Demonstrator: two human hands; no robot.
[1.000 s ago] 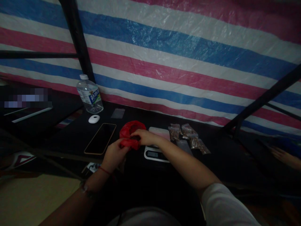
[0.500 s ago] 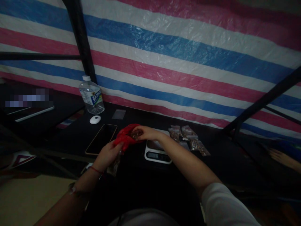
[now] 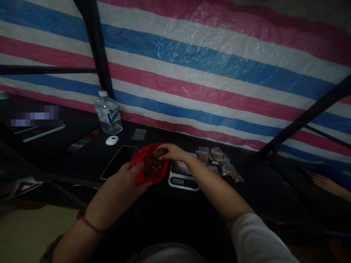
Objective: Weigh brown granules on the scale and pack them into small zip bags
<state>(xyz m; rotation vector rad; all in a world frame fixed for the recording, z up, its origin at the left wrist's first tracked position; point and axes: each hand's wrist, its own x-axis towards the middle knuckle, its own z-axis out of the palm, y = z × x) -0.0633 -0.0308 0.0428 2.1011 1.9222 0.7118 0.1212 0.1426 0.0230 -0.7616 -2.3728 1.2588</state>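
Note:
A red plastic bag lies open on the black table, with loose dark brown bits inside it. My left hand grips the bag's near left side. Over the bag's far right part, my right hand is closed on a small round thing that looks full of the same brown bits; whether it is a cup or a little bag I cannot make out. Just right of the red bag, a white digital scale sits partly under my right forearm.
Several small zip bags of brown bits lie right of the scale. A phone, a white oval gadget, a flat clear zip bag and a plastic bottle are to the left. Another person's hand rests far right.
The red bag has been spread wider, so the brown bits show. My left hand has come forward and right along it. The small clear bag that hung below that hand is out of sight.

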